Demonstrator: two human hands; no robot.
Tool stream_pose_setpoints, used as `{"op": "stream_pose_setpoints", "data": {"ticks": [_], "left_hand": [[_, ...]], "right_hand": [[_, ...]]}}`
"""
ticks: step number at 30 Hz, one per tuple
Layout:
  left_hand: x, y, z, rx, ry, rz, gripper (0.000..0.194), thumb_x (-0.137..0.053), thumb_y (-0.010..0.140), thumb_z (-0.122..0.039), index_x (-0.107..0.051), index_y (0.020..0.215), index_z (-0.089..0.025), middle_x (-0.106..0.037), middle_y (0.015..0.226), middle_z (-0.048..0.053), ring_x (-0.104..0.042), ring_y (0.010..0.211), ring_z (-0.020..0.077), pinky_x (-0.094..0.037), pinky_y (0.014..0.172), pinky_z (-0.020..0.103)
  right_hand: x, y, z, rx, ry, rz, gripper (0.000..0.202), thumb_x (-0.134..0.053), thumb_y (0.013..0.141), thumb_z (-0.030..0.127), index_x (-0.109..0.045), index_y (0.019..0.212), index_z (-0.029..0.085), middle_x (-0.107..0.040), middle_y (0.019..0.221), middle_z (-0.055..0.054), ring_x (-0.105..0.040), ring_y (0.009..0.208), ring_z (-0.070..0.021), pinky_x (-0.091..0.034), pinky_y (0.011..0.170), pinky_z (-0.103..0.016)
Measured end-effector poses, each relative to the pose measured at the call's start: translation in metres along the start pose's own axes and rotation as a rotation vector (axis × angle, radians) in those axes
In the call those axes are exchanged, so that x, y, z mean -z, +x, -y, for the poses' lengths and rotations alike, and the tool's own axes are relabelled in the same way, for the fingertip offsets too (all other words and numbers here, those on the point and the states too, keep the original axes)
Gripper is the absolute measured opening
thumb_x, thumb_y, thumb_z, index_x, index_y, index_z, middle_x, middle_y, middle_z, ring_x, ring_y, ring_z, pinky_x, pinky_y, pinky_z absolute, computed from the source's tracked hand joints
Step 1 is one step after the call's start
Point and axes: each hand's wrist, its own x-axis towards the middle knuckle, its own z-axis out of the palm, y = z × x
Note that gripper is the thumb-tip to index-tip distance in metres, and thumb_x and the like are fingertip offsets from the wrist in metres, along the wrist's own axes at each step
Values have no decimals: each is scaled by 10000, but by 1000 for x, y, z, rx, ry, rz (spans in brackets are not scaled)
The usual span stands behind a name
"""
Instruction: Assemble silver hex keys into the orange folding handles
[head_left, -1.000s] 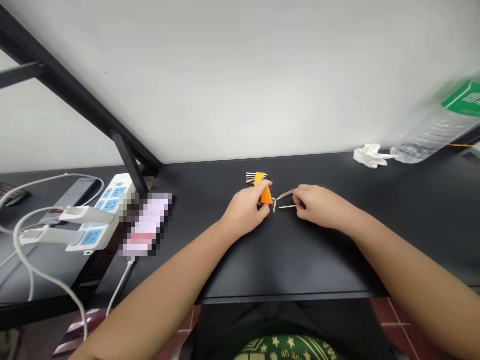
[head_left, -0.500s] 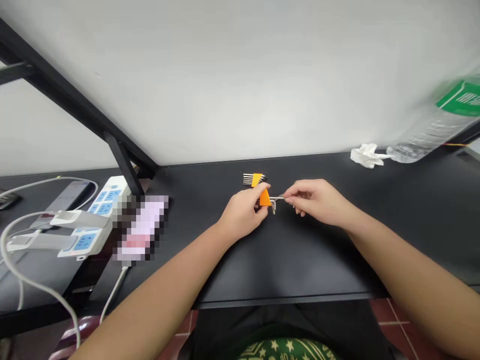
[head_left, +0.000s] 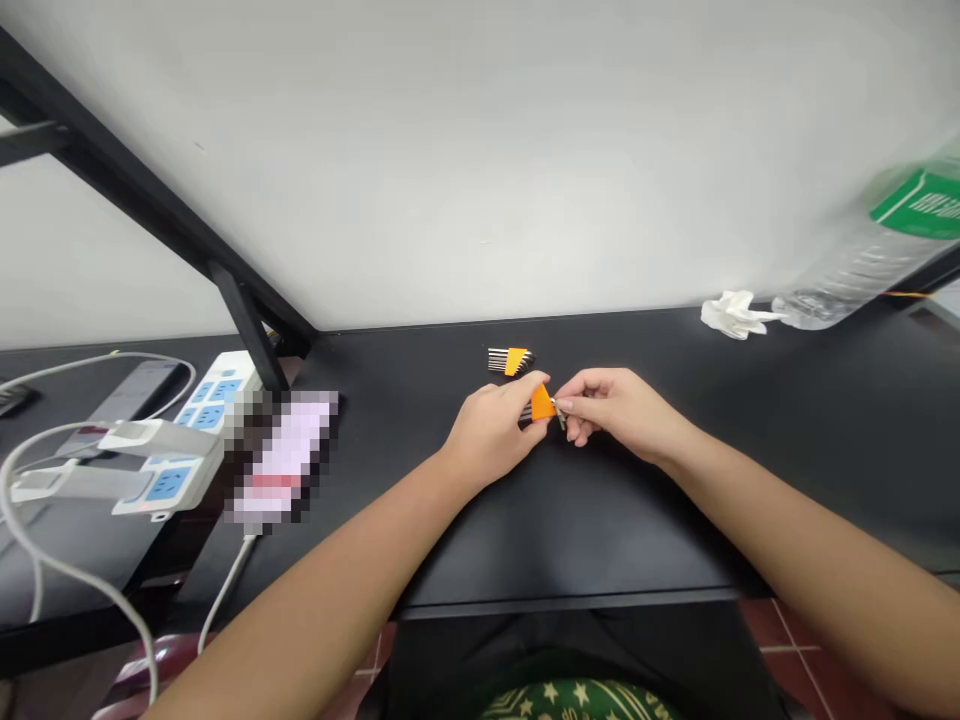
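My left hand (head_left: 501,430) grips an orange hex key holder (head_left: 542,402) just above the black table. Metal shafts stick out of the holder toward my palm, and bent ends show on its right side. My right hand (head_left: 611,408) pinches a hex key (head_left: 559,411) by its bent end, close against the holder; the fingertips hide part of it. Behind my left hand, a second orange holder filled with several hex keys (head_left: 516,361) lies on the table.
On the left are a white power strip (head_left: 210,420) with plugs and cables, and a blurred-out phone (head_left: 289,455) on a charging cable. A crumpled tissue (head_left: 733,315) and a clear plastic bottle (head_left: 847,270) stand by the wall at right. A black metal frame (head_left: 247,320) rises at left.
My right hand has moved left toward the holder, and the hex key's exposed shaft has slid into it. My left hand has shifted slightly right with the holder.
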Motion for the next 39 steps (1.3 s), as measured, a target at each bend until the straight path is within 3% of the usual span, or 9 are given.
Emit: {"op": "stream_pose_setpoints", "data": {"ticks": [3,7,11,15,20,24,29,34,39], "left_hand": [[-1,1,2,15,23,35,442,-680,880,-260,-595,1314,-246,-772,1084,6,-734,937,220,-550,868,336],[2,3,3,64,21,100,481,-719,860,-304,-603,1324,-251,-770,1022,7,-723,925,230,-555,874,350],[4,4,7,87,-4,101,503,-720,855,-317,-607,1338,-234,-751,1025,31,-710,943,229,-558,886,360],[3,4,9,105,-20,89,540,-701,847,-284,-586,1371,-231,-747,1047,33,-704,968,232,-559,903,369],[2,2,9,90,-75,72,564,-697,842,-312,-565,1386,-236,-754,1096,28,-713,1005,232,-557,941,381],[1,1,10,63,-122,30,583,-698,826,-267,-549,1390,-242,-748,1158,29,-706,1071,228,-538,1003,393],[1,2,11,75,-153,26,583,-679,814,-201,-551,1382,-232,-731,1185,42,-692,1059,222,-528,1033,412],[1,2,13,93,-171,45,529,-671,816,-213,-573,1336,-219,-712,1141,55,-689,1020,216,-560,978,383],[2,2,11,87,-152,66,490,-666,811,-206,-592,1294,-235,-716,1097,32,-691,991,203,-573,922,343]], "right_hand": [[0,-1,-1,119,-263,-43,231,-675,927,392,-713,895,166,-697,698,-36,-640,583,-147,-553,609,-294],[16,0,-2,457,-852,-170,193,-583,959,249,-759,904,193,-702,896,-57,-658,778,-170,-519,758,-317],[37,5,-6,408,-1181,-142,199,-578,950,191,-767,1012,200,-681,1038,-68,-653,849,-182,-504,784,-317],[39,6,-9,328,-1308,-73,229,-549,970,183,-758,1059,214,-668,1080,-64,-653,866,-180,-493,777,-303],[30,4,-5,290,-1356,-69,243,-514,989,181,-713,1127,202,-663,1087,-72,-655,937,-193,-471,768,-287],[27,2,-2,242,-1423,-59,198,-494,973,180,-689,939,195,-646,1006,-58,-625,813,-169,-425,682,-278],[23,-3,0,132,-1456,-71,69,-562,835,140,-605,820,192,-660,942,-62,-556,652,-151,-342,576,-283],[25,-5,4,221,-1176,-18,128,-558,804,97,-579,750,211,-662,745,-12,-575,633,-148,-384,595,-260],[25,-8,11,296,-746,-79,100,-573,879,211,-673,869,211,-687,722,7,-644,622,-148,-493,640,-267]]}}
